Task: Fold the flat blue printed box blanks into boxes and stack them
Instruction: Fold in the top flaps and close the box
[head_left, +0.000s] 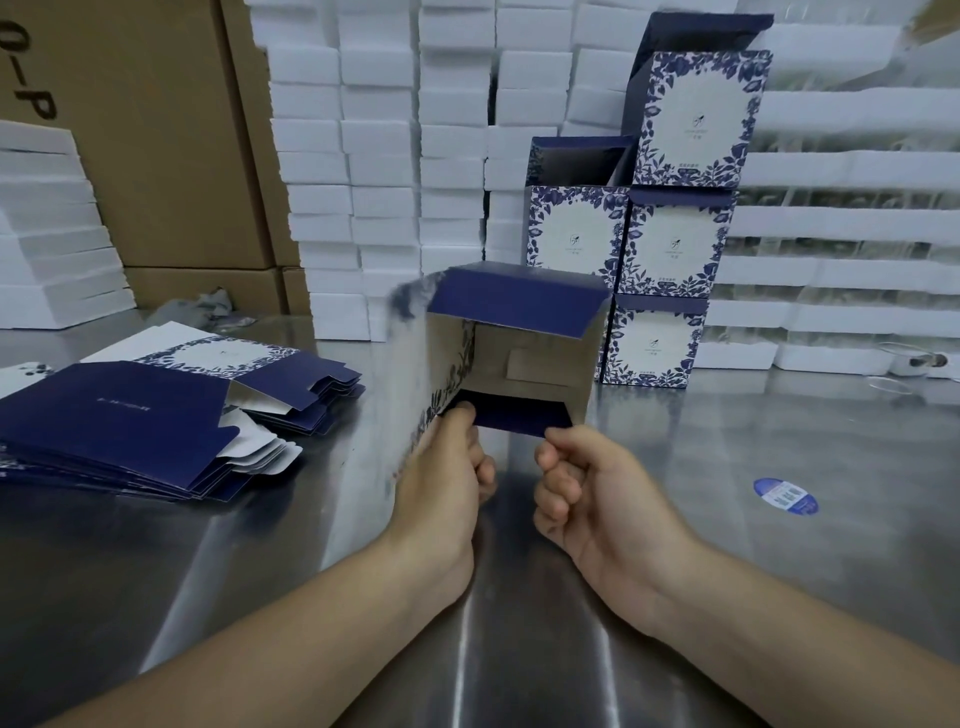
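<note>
Cartons (171, 130): brown, stacked, upper left of frame.
Foam trays (47, 234): white stack at left edge; more white foam blocks (379, 156) walled up across the back.
Flat blanks (130, 415): fanned pile on the steel surface (779, 597), left of frame, dark blue sides mostly up, one floral panel showing.
Left hand (441, 467): fingers curled, clamped on the lower left corner of the half-folded box (524, 338), thumb on its floral wall.
Half-folded box: centre frame, held above the surface, open end facing camera, blue flap up top, dark blue flap at the bottom; left side motion-blurred.
Right hand (587, 493): fingers curled in, thumb and forefinger pinching the bottom flap's near right corner.
Finished boxes (670, 249): stacked right of centre against the foam, top one's lid flap standing open.
Sticker (785, 496): blue, round, flat on the surface, right.
</note>
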